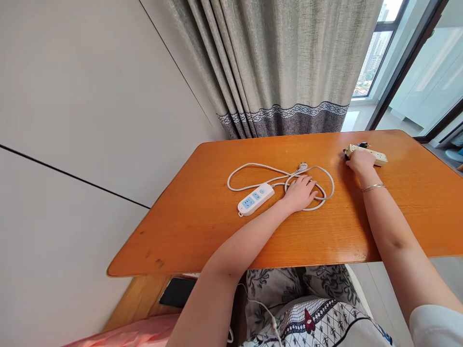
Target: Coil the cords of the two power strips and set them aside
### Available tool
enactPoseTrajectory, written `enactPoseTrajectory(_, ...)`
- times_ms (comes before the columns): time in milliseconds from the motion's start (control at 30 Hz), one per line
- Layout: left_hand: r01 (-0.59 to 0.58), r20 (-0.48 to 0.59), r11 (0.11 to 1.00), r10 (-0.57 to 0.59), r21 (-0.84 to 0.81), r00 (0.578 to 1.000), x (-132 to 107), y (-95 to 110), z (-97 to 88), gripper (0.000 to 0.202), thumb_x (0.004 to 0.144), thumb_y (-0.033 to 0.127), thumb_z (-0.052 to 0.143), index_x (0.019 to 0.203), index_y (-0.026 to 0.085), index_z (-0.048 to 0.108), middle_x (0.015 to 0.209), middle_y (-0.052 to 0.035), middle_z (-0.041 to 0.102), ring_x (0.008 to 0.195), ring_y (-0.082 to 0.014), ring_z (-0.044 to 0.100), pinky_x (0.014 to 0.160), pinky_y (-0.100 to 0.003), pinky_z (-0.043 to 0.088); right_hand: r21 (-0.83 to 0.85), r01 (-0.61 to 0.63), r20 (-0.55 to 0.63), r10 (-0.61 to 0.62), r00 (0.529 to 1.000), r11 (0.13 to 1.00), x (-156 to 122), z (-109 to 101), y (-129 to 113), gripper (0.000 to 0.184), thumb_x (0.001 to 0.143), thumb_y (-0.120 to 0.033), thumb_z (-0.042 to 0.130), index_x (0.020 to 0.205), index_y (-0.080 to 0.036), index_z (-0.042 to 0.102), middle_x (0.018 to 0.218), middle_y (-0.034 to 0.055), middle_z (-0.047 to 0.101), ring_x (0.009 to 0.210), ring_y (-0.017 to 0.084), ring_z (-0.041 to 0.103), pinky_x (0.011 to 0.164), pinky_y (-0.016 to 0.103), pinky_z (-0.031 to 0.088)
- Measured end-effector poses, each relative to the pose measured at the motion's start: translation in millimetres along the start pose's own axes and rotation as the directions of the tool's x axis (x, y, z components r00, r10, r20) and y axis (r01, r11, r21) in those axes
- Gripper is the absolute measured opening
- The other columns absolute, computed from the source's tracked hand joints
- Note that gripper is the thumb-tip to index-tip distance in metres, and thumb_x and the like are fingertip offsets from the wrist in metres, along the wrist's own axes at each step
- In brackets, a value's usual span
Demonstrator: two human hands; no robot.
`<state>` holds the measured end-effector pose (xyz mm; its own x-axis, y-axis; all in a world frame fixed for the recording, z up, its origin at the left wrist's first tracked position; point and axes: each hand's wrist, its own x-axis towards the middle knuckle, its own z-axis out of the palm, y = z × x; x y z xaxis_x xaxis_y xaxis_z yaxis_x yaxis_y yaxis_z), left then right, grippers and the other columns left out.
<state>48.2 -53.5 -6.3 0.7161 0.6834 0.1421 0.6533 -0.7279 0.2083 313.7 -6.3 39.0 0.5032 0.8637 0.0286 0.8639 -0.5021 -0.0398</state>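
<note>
"Cream oblong plastic power strip (379, 158): where is it?"

"On the far right part of the glossy orange-brown wooden worktop (202, 241). The right hand (360, 161) has its grip closed around the left part and hides some of it. A small black plug-like piece (363, 144) shows just behind."

"And the left hand (301, 193)?"

"Palm down, its grip loose and unclosed, fingers spread across a looped white cable (255, 164). Some of the loops are covered by it."

"What else is around there?"

"A white rounded plastic power strip with pale blue socket faces (249, 202) lies left of that hand, joined to the cable. A pale plug (302, 166) sits just beyond the fingers, among the loops. The left forearm crosses the worktop's near edge, close by the white strip."

"How does the surface look?"

"Shiny, with rounded corners and a few dark marks near the left end. Below that edge I see a flat black rectangular object (177, 292) and pink cloth (144, 333)."

"The room?"

"Plain pale wall (83, 86) at left, grey-beige fabric curtain with a patterned band (296, 53) behind, dark-framed window (376, 55) at right."
</note>
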Motion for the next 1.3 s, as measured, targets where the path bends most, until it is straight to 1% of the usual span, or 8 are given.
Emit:
enactPoseTrajectory(333, -0.006, -0.013, 1.000, 0.006, 0.001, 1.000, 0.2, -0.9, 2.8, 0.045, 0.102, 0.037, 0.048, 0.139, 0.013, 0.059, 0.151, -0.0181, 0.055, 0.146, -0.0306, 0.045, 0.120, -0.049, 0.041, 0.186, 0.006, -0.074, 0.008, 0.997, 0.983, -6.8, -24.7, 3.4, 0.027, 0.086, -0.042, 0.072, 0.097, -0.017, 0.078, 0.110, 0.0185, 0.076, 0.108, 0.034, 0.070, 0.087, 0.042, 0.056)
enactPoseTrajectory(500, -0.012, -0.009, 1.000, 0.012, 0.001, 1.000, 1.2, -2.1, 3.5, 0.045, 0.102, 0.037, 0.047, 0.139, 0.014, 0.058, 0.151, -0.0179, 0.054, 0.146, -0.0309, 0.045, 0.119, -0.049, 0.040, 0.667, 0.236, -0.414, 0.089, 0.906, 0.706, -18.4, -60.6, 10.1, 0.030, 0.095, -0.039, 0.057, 0.089, -0.016, 0.075, 0.087, 0.0111, 0.077, 0.084, 0.023, 0.073, 0.079, 0.036, 0.058)
enactPoseTrajectory(667, -0.028, -0.029, 1.000, 0.028, 0.002, 0.999, 0.7, -4.5, 4.6, 0.043, 0.102, 0.037, 0.047, 0.138, 0.017, 0.059, 0.150, -0.0161, 0.055, 0.145, -0.0302, 0.046, 0.119, -0.050, 0.041, 0.765, 0.368, -0.465, 0.058, 0.884, 0.529, -34.9, -76.6, -4.2, 0.024, 0.094, -0.035, 0.059, 0.088, -0.016, 0.073, 0.083, 0.0084, 0.074, 0.075, 0.019, 0.071, 0.072, 0.032, 0.059)
enactPoseTrajectory(833, -0.043, -0.029, 0.999, 0.043, 0.005, 0.999, 0.1, -3.3, -2.4, 0.043, 0.101, 0.036, 0.050, 0.136, 0.013, 0.061, 0.142, -0.0175, 0.061, 0.137, -0.0310, 0.053, 0.115, -0.048, 0.044, 0.626, 0.456, -0.376, -0.268, 0.887, 0.632, -59.6, -79.0, -28.4, 0.027, 0.095, -0.039, 0.059, 0.095, -0.017, 0.076, 0.086, 0.0082, 0.076, 0.081, 0.020, 0.072, 0.078, 0.033, 0.056)
enactPoseTrajectory(967, -0.046, -0.046, 0.999, 0.046, 0.002, 0.998, 1.8, -5.6, -19.5, 0.040, 0.099, 0.033, 0.053, 0.133, 0.014, 0.062, 0.135, -0.0150, 0.064, 0.125, -0.0303, 0.062, 0.110, -0.045, 0.049, 0.331, 0.512, -0.073, -0.519, 0.852, 0.793, -75.6, -74.5, -47.0, 0.040, 0.090, -0.050, 0.065, 0.111, -0.019, 0.078, 0.108, 0.0107, 0.079, 0.101, 0.029, 0.073, 0.088, 0.038, 0.054)
enactPoseTrajectory(1100, 0.030, -0.158, 0.998, -0.040, -0.059, 0.987, 3.3, -19.1, -46.3, 0.031, 0.099, 0.026, 0.048, 0.123, 0.019, 0.066, 0.132, -0.0109, 0.065, 0.118, -0.0253, 0.066, 0.102, -0.038, 0.053, 0.110, 0.593, 0.174, -0.603, 0.778, 0.797, -81.6, -67.0, -61.2, 0.044, 0.086, -0.041, 0.071, 0.123, -0.019, 0.076, 0.113, 0.0119, 0.079, 0.106, 0.032, 0.073, 0.085, 0.037, 0.054)
enactPoseTrajectory(1200, 0.157, -0.184, 0.986, -0.166, -0.064, 0.969, 2.2, -38.0, -66.7, 0.032, 0.099, 0.023, 0.045, 0.122, 0.017, 0.067, 0.130, -0.0107, 0.067, 0.120, -0.0245, 0.065, 0.104, -0.037, 0.052, 0.141, 0.647, 0.126, -0.662, 0.739, 0.749, -85.9, -67.9, -65.3, 0.036, 0.088, -0.028, 0.065, 0.122, -0.021, 0.075, 0.104, 0.0087, 0.080, 0.099, 0.028, 0.074, 0.082, 0.035, 0.054)
enactPoseTrajectory(1300, 0.300, -0.093, 0.954, -0.300, -0.013, 0.949, -2.3, -60.7, -81.8, 0.034, 0.098, 0.019, 0.042, 0.118, 0.015, 0.069, 0.127, -0.0125, 0.070, 0.117, -0.0263, 0.066, 0.100, -0.039, 0.052, 0.411, 0.673, -0.066, -0.716, 0.695, 0.615, -91.9, -72.2, -64.5, 0.035, 0.092, -0.026, 0.060, 0.125, -0.020, 0.072, 0.091, 0.0060, 0.079, 0.090, 0.023, 0.074, 0.082, 0.033, 0.054)
